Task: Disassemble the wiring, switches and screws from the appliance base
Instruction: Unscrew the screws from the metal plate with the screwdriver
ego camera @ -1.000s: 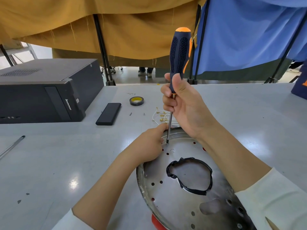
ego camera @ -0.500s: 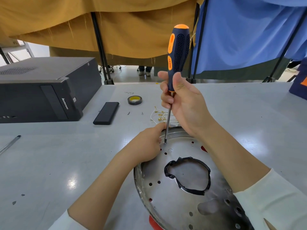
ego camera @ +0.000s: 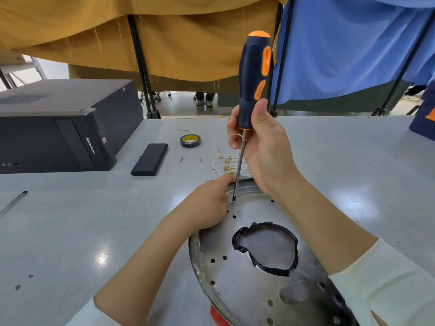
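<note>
The round silver appliance base (ego camera: 237, 278) lies on the grey table, with several small holes and a central opening edged in black tape (ego camera: 266, 245). My right hand (ego camera: 261, 147) grips the lower end of a dark-blue and orange screwdriver (ego camera: 253, 81), held nearly upright. Its tip sits on a screw (ego camera: 233, 201) near the base's far rim. My left hand (ego camera: 209, 203) grips that far rim, fingers curled beside the tip. A bundle of white wires with brass terminals (ego camera: 227, 162) lies on the table just behind the base.
A black computer case (ego camera: 58, 123) stands at the left, with a flat black box (ego camera: 150, 158) and a roll of tape (ego camera: 190, 140) near it. Two loose screws (ego camera: 191, 159) lie by the wires. A pen (ego camera: 14, 202) lies at the far left edge.
The screwdriver handle has turned in my right hand, its orange panels now facing another way. The tip stays on the same screw. My left hand has kept its hold on the rim.
</note>
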Demonstrator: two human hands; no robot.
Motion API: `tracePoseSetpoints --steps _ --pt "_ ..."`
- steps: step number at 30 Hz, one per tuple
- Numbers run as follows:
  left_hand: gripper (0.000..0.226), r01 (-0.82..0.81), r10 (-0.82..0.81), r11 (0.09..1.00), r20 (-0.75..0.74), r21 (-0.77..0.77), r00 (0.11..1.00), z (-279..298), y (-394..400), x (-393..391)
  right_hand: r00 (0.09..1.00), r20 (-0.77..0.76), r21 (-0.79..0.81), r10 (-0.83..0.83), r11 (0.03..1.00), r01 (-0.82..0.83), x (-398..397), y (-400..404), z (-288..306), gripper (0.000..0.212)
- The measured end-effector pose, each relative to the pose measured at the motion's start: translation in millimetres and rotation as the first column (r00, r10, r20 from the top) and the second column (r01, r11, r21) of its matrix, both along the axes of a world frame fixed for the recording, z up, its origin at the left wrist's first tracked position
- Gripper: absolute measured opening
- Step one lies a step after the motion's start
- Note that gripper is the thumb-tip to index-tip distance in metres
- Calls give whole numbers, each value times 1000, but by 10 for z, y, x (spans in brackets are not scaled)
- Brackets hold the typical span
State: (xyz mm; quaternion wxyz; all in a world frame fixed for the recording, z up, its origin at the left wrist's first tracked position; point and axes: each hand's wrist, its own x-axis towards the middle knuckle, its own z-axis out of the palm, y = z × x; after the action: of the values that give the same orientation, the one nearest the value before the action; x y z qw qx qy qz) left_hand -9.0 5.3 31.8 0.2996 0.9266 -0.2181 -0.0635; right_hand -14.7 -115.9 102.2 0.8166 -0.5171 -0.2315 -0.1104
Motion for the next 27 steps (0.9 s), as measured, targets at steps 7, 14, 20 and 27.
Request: tracePoseSetpoints --steps 7,14,20,27 --pt "53 -3 3 1000 0 -7 1000 -11 -5 13 998 -51 -16 49 999 -49 -2 -22 40 28" --pt "56 -10 10 1000 -14 0 1000 -16 1 7 999 14 -6 31 999 -31 9 -17 12 24" --pt "57 -11 11 1000 -11 3 1000 -28 3 27 996 -53 -18 72 997 -73 25 -14 18 38" --pt "56 -11 11 1000 -5 4 1000 -34 6 30 1000 -4 -43 -2 999 2 3 -19 2 12"
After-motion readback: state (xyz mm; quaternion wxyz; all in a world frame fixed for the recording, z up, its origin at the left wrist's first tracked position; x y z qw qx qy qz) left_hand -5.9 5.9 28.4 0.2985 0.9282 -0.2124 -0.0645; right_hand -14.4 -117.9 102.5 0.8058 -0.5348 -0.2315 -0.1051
